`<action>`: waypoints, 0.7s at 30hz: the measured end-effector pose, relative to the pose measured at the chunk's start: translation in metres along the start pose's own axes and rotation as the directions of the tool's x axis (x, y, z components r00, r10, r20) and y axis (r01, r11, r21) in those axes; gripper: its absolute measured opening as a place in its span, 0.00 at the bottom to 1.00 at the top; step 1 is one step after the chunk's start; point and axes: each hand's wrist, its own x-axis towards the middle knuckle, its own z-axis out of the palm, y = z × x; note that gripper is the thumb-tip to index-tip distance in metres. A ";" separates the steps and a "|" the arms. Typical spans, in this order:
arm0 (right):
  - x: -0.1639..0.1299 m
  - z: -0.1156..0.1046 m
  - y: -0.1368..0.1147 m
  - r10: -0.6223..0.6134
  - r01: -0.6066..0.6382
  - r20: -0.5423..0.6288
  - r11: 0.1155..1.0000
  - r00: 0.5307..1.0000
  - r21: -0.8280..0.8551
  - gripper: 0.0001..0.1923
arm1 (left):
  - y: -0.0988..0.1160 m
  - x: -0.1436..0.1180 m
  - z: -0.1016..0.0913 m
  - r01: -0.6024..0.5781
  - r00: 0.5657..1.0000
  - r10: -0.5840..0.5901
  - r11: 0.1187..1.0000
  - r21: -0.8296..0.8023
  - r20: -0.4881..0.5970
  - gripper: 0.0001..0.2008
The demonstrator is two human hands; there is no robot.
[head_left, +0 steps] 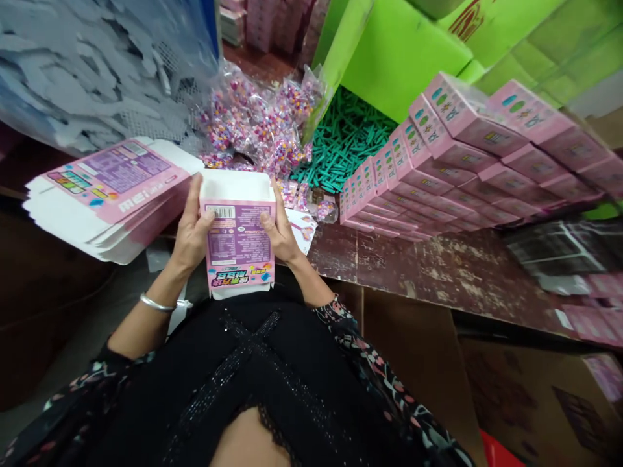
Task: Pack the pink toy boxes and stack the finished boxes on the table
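Nearest the lens, at the bottom of the frame, we are looking down on a black sparkly garment [272, 370] with floral sleeves, and our two forearms are rising from it toward the middle left. Our left hand [191, 227] is wearing a silver bangle [156, 303] at the wrist and is clasping the left edge of one pink box [238, 243]; the fingers are wrapping behind and the thumb is pressing on the printed face. Our right hand [280, 230] is gripping the right edge the same way, thumb on the front, fingers curling up along the side. The box is standing upright between both hands, centre left of the frame, its white top flap open and a barcode showing near the top.

Just left of it, one stack of flat unfolded cartons [104, 198] is lying, too many sheets for us to count. Above the hands, a heap of clear bags of coloured beads [257, 120] is spreading out; we cannot count them. To the upper centre, a pile of teal sticks [343, 139] is filling a green bin [399, 58]. At the right, finished pink boxes [457, 155] are leaning in rows on a worn brown table [438, 266], well over a dozen, the exact number unclear.
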 end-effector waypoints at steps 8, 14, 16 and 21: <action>0.005 0.026 0.048 0.071 -0.070 0.000 0.992 0.997 -0.103 0.27 | -0.042 -0.004 -0.001 0.071 0.995 -0.069 0.997 0.022 -0.079 0.39; 0.011 0.044 0.051 0.181 -0.171 -0.083 0.978 0.980 0.115 0.29 | -0.049 -0.009 0.004 0.034 0.957 -0.046 0.998 -0.048 -0.286 0.46; 0.016 0.037 0.042 0.181 -0.176 -0.014 0.971 0.983 0.159 0.34 | -0.044 -0.004 -0.003 0.064 0.969 -0.087 0.993 -0.103 -0.231 0.49; 0.031 0.001 0.013 0.060 -0.110 0.339 0.985 0.939 0.130 0.28 | -0.020 0.006 -0.036 0.273 0.956 -0.248 0.949 -0.160 0.158 0.35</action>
